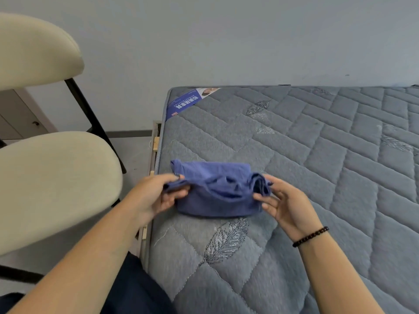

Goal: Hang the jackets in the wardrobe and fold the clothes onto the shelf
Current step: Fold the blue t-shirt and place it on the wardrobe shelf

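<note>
Both hands' grips are pinching a folded blue cloth garment (215, 189): left hand (154, 196), right hand (285, 205), on the grey quilted mattress (317, 155).

Folded blue garment (215, 191) on grey mattress (317, 155); left hand (156, 196), right hand (285, 205) at its ends

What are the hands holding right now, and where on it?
Both hold the folded blue garment on the mattress: the left hand pinches its left end, the right hand grips its bunched right end.
</note>
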`<state>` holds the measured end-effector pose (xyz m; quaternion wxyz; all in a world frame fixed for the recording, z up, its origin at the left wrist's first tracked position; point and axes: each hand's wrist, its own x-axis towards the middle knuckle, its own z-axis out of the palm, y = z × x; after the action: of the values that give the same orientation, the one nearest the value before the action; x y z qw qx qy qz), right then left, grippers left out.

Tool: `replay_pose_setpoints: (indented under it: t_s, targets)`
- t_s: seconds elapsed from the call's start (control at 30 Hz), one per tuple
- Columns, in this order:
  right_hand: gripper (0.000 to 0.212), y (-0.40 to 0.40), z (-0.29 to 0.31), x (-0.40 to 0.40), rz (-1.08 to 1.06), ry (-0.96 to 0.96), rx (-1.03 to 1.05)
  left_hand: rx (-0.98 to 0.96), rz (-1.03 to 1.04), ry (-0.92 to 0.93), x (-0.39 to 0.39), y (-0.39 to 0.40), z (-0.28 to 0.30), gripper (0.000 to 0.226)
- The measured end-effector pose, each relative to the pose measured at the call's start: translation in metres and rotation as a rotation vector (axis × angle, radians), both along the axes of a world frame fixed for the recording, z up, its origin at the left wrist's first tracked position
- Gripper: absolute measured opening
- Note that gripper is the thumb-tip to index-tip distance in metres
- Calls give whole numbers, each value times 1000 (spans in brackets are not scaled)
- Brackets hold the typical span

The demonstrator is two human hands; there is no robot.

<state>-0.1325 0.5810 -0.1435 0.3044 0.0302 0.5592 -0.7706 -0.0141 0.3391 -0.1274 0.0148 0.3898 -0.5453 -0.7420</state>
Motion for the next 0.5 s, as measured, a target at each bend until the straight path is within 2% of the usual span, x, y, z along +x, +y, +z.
replay_pose_setpoints:
  t_s: [0.1, 0.13, 0.2, 0.27, 0.33, 0.37, 0.43, 0.5]
  targets:
    - [30, -28, -4, -30, -64, 7, 14, 85, 32, 98, -41, -19, -11, 25]
    - [34, -36, -11, -40, -86, 46, 53, 16, 29, 99, -53, -22, -21, 36]
    - [51, -49, -30, -53, -125, 186, 197, -264, 14, 61, -65, -20, -43, 60]
    - [60, -55, -52, -55, -141, 370, 430, -549, 25, 56, -58, -7, -64, 67]
    - [58, -54, -74, -47, -186, 467, 631, -765, 77, 38, -39, 9, -90, 57]
    - [54, -53, -85, -43, -233, 470, 683, -802, 127, 10, -30, 17, -98, 50]
    - [44, -52, -97, -33, -315, 460, 753, -776, 194, -32, -21, 28, -107, 33]
    - [35, -55, -101, -24, -342, 471, 801, -770, 152, -38, -24, 28, -107, 17]
